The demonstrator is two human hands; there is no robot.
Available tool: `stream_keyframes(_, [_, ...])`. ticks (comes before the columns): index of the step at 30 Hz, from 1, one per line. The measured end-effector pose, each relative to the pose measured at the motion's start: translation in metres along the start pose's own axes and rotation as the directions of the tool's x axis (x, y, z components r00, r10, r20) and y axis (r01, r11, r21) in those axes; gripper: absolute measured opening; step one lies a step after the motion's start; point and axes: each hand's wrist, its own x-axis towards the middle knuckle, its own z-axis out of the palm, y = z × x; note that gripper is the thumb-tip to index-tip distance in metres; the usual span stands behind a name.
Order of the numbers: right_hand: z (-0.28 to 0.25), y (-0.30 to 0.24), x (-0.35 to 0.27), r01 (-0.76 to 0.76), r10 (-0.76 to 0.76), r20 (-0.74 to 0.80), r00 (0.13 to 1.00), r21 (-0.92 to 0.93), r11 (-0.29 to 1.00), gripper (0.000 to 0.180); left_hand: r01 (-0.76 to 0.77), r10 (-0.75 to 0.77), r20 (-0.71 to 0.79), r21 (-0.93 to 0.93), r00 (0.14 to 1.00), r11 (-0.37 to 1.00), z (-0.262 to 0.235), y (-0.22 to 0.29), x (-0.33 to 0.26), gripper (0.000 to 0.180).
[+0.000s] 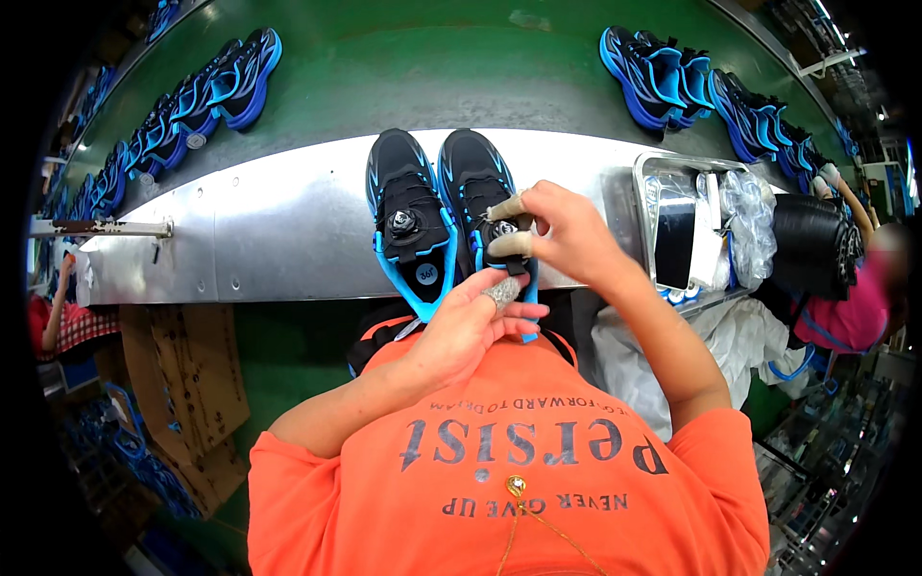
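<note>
Two black sneakers with blue trim stand side by side before me, toes pointing away. The left sneaker (408, 178) shows a round lacing dial (403, 223) on its tongue, and neither hand is on it. Across the right sneaker (473, 165), my right hand (569, 235) reaches in from the right. Its thumb and finger, in pale finger covers, close around the shoe's lacing dial (504, 229). My left hand (471, 326) is at that shoe's heel end, its grey-wrapped thumb against the black tongue and collar. Both hands hide most of this shoe's opening.
The sneakers stand on a metal ledge (279, 235) beside a green belt (432, 77). More sneakers line the belt at left (245, 82) and right (653, 82). A metal tray (642, 182) holds a phone (675, 240) and clear plastic. Cardboard (197, 384) stands below left; other people are at both sides.
</note>
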Motion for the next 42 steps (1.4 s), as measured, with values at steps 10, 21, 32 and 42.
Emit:
stream_keyframes(10, [-0.005,0.006,0.004,0.108,-0.126,0.140,0.982,0.129,0.986,0.033,0.078,-0.079,0.000,0.111,0.997,0.991,0.002,0.018,-0.002,0.042])
stream_keyframes(21, [-0.027,0.060,-0.019,-0.311,0.321,-0.217,0.922,0.080,0.947,0.062,-0.321,0.286,0.240,0.904,0.928,0.282,0.003,0.065,-0.009,0.023])
stream_keyframes(32, [0.036,0.034,-0.019,-0.005,0.005,0.001,1.000,0.255,0.967,0.088,-0.164,0.039,0.236,0.778,0.971,-0.607,0.017,0.086,0.073,0.035])
stream_keyframes(42, [0.042,0.034,-0.023,0.019,-0.004,-0.070,0.998,0.214,0.977,0.079,-0.450,-0.043,0.508,0.718,0.860,-0.532,0.005,0.093,0.076,0.033])
